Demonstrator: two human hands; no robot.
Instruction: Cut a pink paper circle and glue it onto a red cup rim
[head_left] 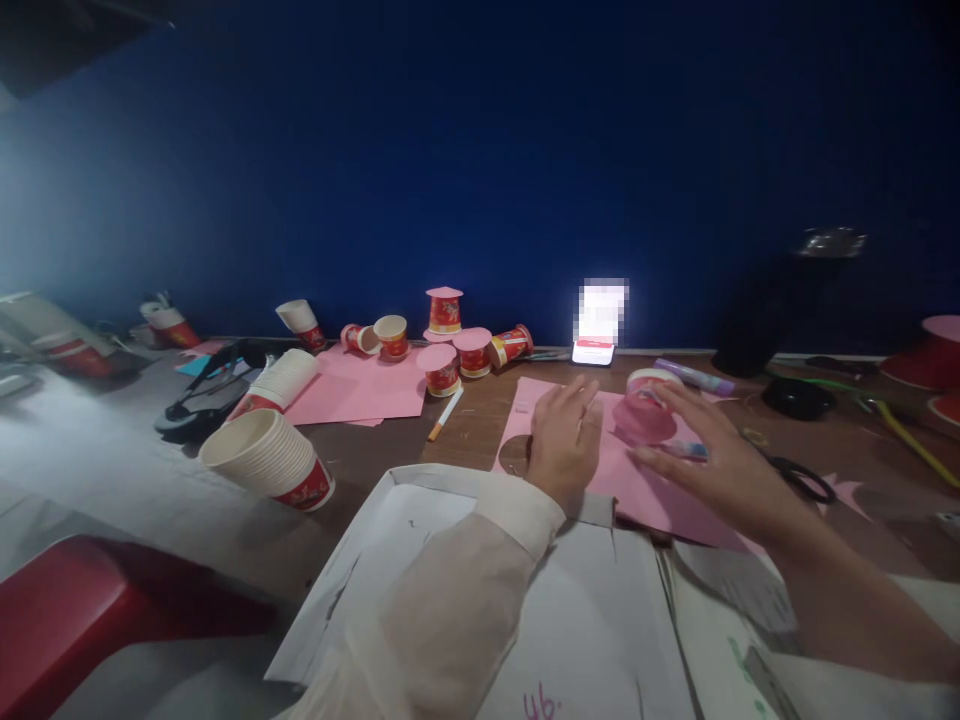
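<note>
My left hand (568,440) lies with its fingers stretched out over a pink paper sheet (551,398), near a round cut-out that shows the brown table. To its right, my right hand (701,440) has thumb and fingers spread around a pink paper disc (643,418). Its fingertips reach the disc's upper right edge; whether they press on it cannot be made out. Directly behind the disc shows a white rounded rim (654,377), blurred. A small tube (686,450) is partly hidden beneath my right hand.
Stacked paper cups (262,460) lie tilted at left, before a dark strap-like item (199,395). Several red cups with pink discs (444,312) stand at the back. A lit phone (598,320) leans at the wall. Scissors (806,482) lie right; a white box (600,610) sits in front.
</note>
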